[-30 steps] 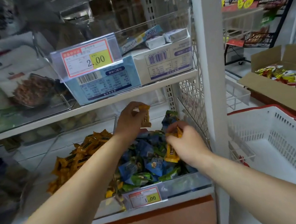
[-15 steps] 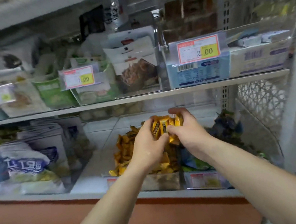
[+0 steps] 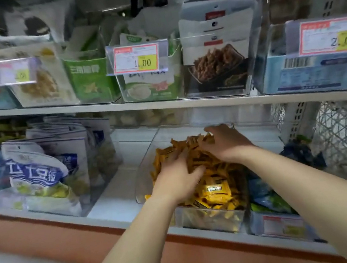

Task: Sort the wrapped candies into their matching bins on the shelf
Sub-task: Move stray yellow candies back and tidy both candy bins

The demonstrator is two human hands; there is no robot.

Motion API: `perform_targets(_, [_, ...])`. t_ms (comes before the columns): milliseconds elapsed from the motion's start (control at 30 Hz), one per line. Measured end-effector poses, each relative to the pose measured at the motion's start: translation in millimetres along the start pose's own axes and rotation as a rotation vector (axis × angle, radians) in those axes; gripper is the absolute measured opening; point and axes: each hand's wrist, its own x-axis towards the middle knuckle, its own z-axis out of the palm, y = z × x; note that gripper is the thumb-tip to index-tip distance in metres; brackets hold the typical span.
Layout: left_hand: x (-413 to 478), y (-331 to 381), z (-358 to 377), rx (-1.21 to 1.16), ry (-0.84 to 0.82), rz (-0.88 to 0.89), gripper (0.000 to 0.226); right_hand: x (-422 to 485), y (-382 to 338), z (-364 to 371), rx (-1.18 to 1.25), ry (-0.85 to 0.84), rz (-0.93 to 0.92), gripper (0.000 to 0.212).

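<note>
A clear plastic bin (image 3: 143,179) on the lower shelf holds a heap of yellow wrapped candies (image 3: 217,189). Both my hands lie on this heap. My left hand (image 3: 177,175) rests palm down on the front of the pile, fingers spread among the wrappers. My right hand (image 3: 227,142) presses on the back of the pile, fingers curled over several candies. To the right, a second bin (image 3: 277,225) holds blue and green wrapped candies (image 3: 265,196). Whether either hand grips a candy is hidden by the fingers.
The upper shelf (image 3: 164,106) carries clear bins of snack bags with price tags (image 3: 136,58). Blue and white bags (image 3: 34,169) fill the lower shelf's left. A white lattice side panel (image 3: 344,131) closes the right end. An orange kick board (image 3: 71,231) runs below.
The view has swung left. Both hands carried yellow candies from the blue-and-green bin over to the yellow bin and now lie lowered onto its heap.
</note>
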Motion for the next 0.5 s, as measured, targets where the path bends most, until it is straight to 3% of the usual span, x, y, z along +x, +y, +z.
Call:
perform_targets(167, [-7.1,-2.6,7.3,0.199,-0.153,0.072,0.095,1.6,-5.0,24.3,-0.141,-0.191,-0.045,0.065])
perform_targets(333, [-15.0,-12.2,-2.6,0.357,-0.081,-0.010,0.085,26.7,-15.6,28.7,0.035,-0.337,-0.115,0.070])
perform_targets(500, [-19.2,-21.9,-16.5,0.321,-0.029,-0.173,0.077,37.3,-33.8,29.8,0.006,-0.411,-0.148,0.081])
